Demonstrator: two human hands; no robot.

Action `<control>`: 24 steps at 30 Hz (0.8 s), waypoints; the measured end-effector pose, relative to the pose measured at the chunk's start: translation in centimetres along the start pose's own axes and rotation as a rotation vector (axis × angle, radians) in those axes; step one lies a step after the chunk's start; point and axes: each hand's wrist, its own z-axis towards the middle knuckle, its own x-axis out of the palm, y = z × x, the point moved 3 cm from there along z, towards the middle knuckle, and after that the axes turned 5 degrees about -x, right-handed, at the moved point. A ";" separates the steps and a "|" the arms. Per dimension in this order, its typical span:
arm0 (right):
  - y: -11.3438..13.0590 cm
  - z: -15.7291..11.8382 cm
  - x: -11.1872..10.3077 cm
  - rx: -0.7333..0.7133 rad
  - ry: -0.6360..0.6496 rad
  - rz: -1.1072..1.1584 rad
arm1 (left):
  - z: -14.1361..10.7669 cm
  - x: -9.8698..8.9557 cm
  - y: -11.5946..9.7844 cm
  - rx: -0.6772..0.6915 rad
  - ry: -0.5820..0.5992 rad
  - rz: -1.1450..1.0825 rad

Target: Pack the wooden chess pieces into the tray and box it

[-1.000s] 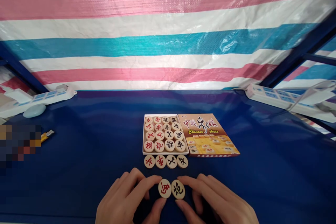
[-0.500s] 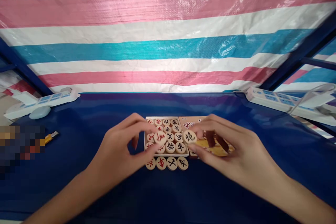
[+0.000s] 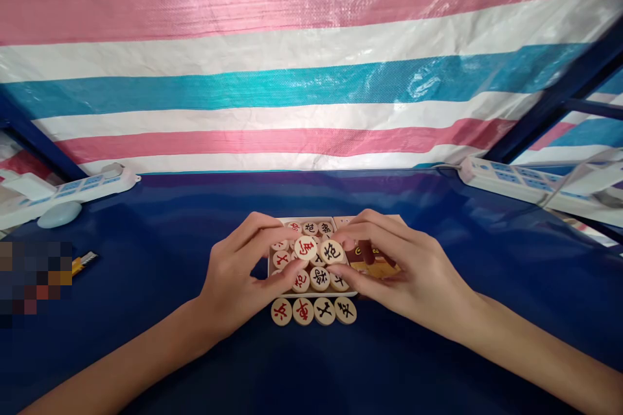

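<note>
Between thumb and fingers, my left hand pinches a round xiangqi piece with a red character. A piece with a black character is pinched the same way in my right hand. Both are held side by side, close together, over a white box filled with rows of red and black pieces, partly hidden by my hands. Along the box's near side, a row of pieces lies on the blue table, two red, one of them a red piece, and two black, one a black piece.
A printed box lid lies right of the box, partly under my right hand. Power strips stand at the back left and back right. A pale mouse and a yellow cutter are on the left.
My hands have moved toward each other, bringing the two held pieces from apart to side by side above the box. The view has shifted slightly.
</note>
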 end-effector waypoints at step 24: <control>0.7 -1.3 0.4 -0.229 -0.105 -0.079 | -1.2 0.0 -0.3 0.054 0.043 -0.014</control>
